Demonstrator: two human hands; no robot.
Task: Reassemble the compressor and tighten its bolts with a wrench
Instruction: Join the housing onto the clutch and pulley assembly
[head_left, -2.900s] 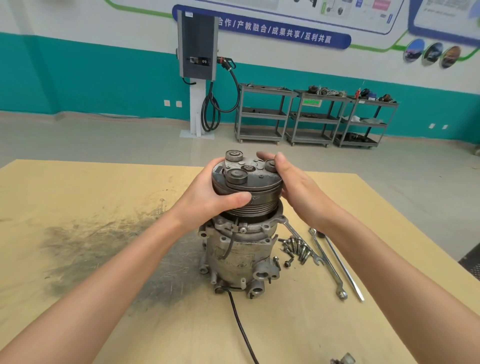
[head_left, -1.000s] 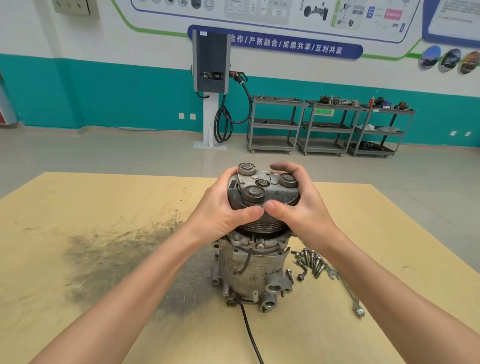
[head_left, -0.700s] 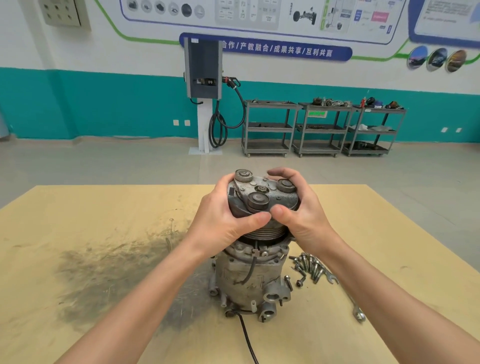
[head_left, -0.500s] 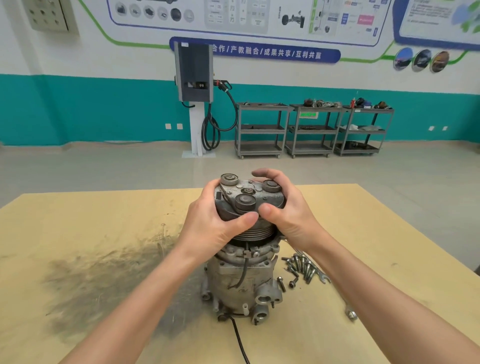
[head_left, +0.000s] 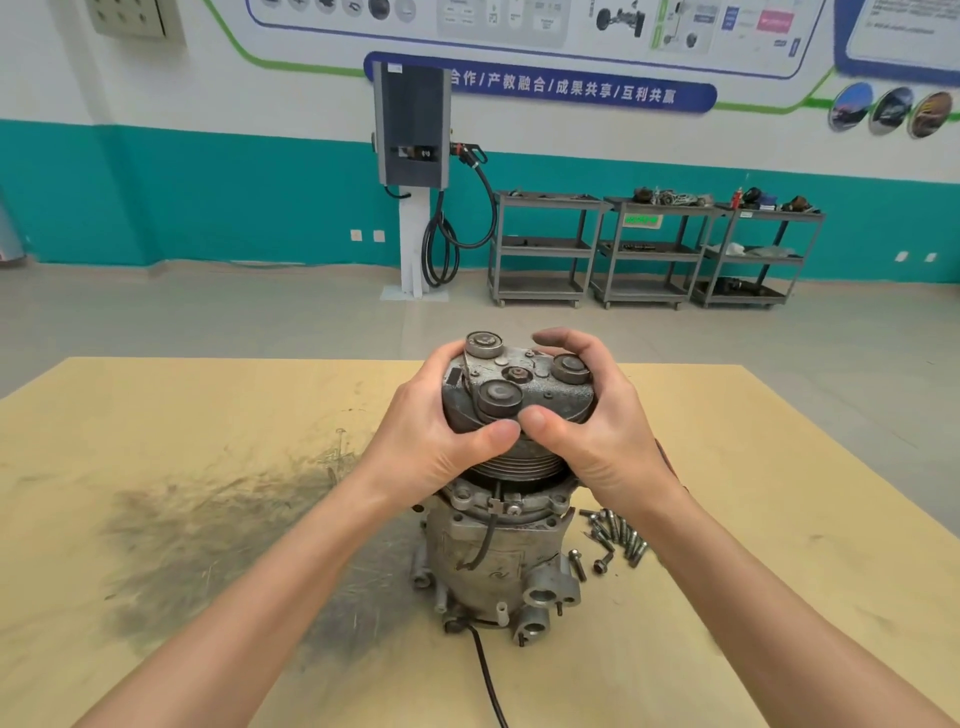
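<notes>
The grey compressor body (head_left: 493, 564) stands upright on the wooden table (head_left: 156, 415). On top of it sits the round clutch pulley (head_left: 519, 387) with three rubber dampers. My left hand (head_left: 431, 441) grips the pulley's left side, thumb across its front. My right hand (head_left: 597, 431) grips the right side, fingers curled over the rim, thumb beside the left thumb. Several loose bolts (head_left: 613, 538) lie on the table just right of the compressor. The wrenches are hidden behind my right forearm.
A black cable (head_left: 488, 680) runs from the compressor's base toward me. A dark grease smear (head_left: 218, 540) covers the table left of the compressor. Beyond the table are open floor, a charging post (head_left: 413, 171) and three metal carts (head_left: 654, 249) along the wall.
My right hand went from resting against the pulley's side to curling round it. Both hands have kept hold since, and the pulley now sits lower on the body. The camera has shifted.
</notes>
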